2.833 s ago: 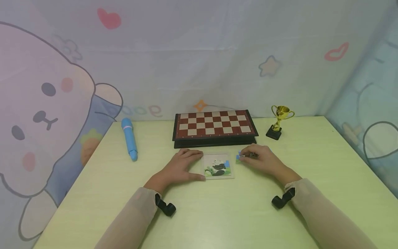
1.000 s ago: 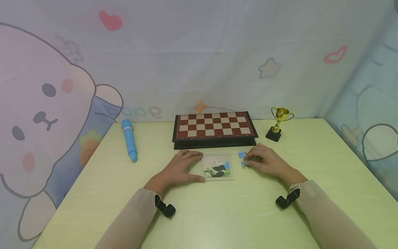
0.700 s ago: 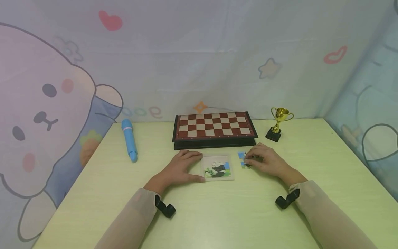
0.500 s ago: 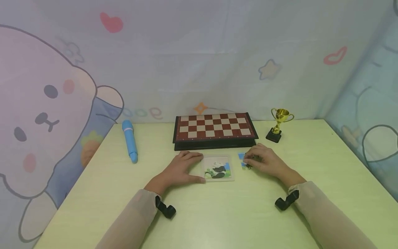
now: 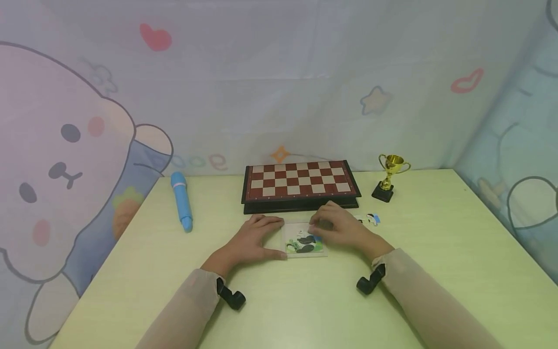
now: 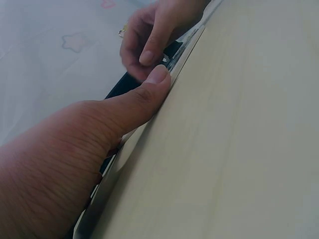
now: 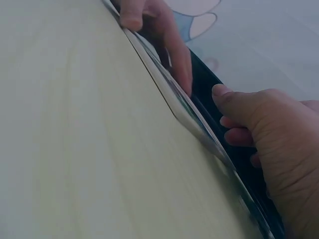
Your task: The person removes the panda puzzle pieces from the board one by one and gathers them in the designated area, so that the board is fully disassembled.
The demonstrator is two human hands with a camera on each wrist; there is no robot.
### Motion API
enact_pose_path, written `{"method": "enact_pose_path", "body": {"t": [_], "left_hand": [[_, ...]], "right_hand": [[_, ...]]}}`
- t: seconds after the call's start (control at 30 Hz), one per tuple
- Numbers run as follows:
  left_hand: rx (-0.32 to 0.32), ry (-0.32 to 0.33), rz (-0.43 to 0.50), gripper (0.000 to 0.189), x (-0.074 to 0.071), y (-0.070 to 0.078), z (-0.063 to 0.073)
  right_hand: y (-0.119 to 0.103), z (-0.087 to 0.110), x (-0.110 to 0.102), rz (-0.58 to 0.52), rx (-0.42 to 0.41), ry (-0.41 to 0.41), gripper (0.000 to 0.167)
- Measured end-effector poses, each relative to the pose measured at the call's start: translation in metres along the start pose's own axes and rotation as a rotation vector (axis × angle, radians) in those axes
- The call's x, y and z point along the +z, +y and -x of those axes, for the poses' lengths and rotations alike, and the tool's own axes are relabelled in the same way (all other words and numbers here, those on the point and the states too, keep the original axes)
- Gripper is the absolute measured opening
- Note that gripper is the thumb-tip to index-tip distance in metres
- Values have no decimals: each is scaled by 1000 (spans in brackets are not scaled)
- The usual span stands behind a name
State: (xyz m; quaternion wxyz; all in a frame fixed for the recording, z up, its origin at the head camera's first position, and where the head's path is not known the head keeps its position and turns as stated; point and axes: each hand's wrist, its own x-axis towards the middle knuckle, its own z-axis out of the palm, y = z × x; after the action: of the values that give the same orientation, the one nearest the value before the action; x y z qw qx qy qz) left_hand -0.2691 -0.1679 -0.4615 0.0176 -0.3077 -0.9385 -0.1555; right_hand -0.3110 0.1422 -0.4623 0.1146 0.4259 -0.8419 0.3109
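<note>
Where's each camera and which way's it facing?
Head: on the head, facing forward and down at the puzzle tray; left hand, right hand and sleeves show.
Left wrist: worn there, looking past the left hand at the right hand.
Right wrist: worn there, looking past the right hand at the left hand.
Wrist views share both hands and tabletop.

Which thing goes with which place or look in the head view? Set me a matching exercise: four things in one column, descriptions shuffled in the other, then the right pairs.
Things:
1. Left hand
2. Puzzle tray
3. Trophy
4. Chessboard

Descriptions:
A. Partly hidden by the right hand
B. Patterned in red and white squares
C. Thumb and fingers at the left side of the puzzle tray
D. Gold above, black below

Right pairs:
1-C
2-A
3-D
4-B
</note>
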Motion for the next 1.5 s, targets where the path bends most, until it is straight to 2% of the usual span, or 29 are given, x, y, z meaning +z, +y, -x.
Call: {"method": "enact_pose_path", "body": {"t": [0.13, 0.27, 0.87, 1.5], "left_hand": [[5, 0, -6, 98, 1, -1, 0], [2, -8, -4, 97, 0, -1, 0], [7, 1, -9, 97, 2, 0, 0], [18, 16, -11, 96, -1, 1, -1]], "right_hand": [[-10, -12, 11, 52, -4, -63, 23], [-15, -15, 16, 96, -1, -92, 25], [-15, -12, 18, 67, 84, -107, 26], [-17, -13, 15, 31, 90, -89, 26]]}}
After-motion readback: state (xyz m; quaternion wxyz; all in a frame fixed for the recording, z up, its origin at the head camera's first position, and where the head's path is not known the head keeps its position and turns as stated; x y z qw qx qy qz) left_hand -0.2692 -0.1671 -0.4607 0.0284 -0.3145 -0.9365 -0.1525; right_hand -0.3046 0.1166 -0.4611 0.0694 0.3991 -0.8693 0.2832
